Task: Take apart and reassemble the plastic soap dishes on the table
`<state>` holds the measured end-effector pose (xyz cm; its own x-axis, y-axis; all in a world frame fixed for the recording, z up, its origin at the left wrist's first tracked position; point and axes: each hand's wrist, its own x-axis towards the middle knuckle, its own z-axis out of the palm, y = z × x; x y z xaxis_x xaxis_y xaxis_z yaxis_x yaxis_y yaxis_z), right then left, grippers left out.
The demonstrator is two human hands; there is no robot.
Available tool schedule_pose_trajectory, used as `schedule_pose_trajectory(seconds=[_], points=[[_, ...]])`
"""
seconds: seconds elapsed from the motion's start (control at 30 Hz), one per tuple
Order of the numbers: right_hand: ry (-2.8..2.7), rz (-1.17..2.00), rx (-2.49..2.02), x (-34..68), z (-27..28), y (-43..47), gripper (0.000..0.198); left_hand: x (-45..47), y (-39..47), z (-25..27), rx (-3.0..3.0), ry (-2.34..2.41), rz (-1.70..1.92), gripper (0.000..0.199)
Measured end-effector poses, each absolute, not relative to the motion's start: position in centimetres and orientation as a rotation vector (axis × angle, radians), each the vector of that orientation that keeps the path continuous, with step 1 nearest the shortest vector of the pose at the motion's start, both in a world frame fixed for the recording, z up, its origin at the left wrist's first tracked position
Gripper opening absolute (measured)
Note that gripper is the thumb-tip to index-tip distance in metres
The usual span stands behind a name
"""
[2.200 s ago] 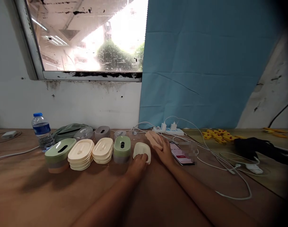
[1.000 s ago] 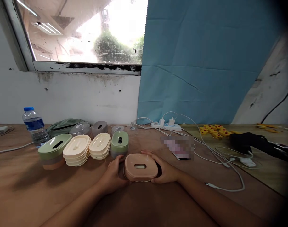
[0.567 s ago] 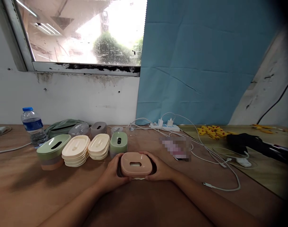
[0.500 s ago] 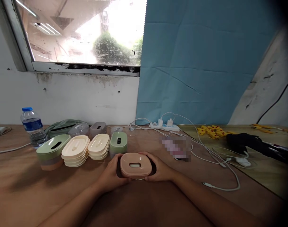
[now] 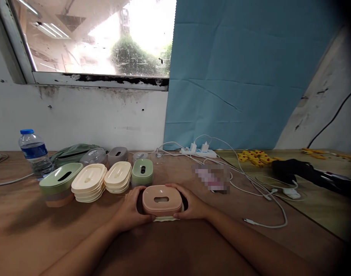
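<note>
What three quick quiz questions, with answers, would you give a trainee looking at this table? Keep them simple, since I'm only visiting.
1. True or false: the left hand and the right hand both hold the pink slotted piece.

2. What colour is the cap on the clear bottle?
(a) red
(b) blue
(c) yellow

3. How many stacks of cream pieces stand between the left green-topped container and the right green-topped container?

Key:
1. True: one hand grips each end.
2. (b) blue.
3. Two.
</note>
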<state>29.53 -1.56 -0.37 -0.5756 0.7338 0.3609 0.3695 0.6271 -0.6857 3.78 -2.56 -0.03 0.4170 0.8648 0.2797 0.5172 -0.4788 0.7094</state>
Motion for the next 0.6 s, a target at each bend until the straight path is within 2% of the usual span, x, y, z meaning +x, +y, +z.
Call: schedule_pose_trajectory(seconds=[0.17, 0.33, 0.6], points=[[-2.239, 0.805, -0.816, 30.20, 0.01, -1.62, 0.082, 4.32, -3.22, 0.14, 2.123, 1.094, 0.898, 0.077], [-2.339, 0.713, -0.826, 30.40, 0.37, -1.55, 0.073, 4.65, -3.58, 0.43, 2.212, 0.999, 0.869, 0.065], [-2.446, 0.676, -0.804, 30.09, 0.43, -1.69, 0.068, 4.32, -3.52, 0.28, 2.271, 1.030, 0.730, 0.061]])
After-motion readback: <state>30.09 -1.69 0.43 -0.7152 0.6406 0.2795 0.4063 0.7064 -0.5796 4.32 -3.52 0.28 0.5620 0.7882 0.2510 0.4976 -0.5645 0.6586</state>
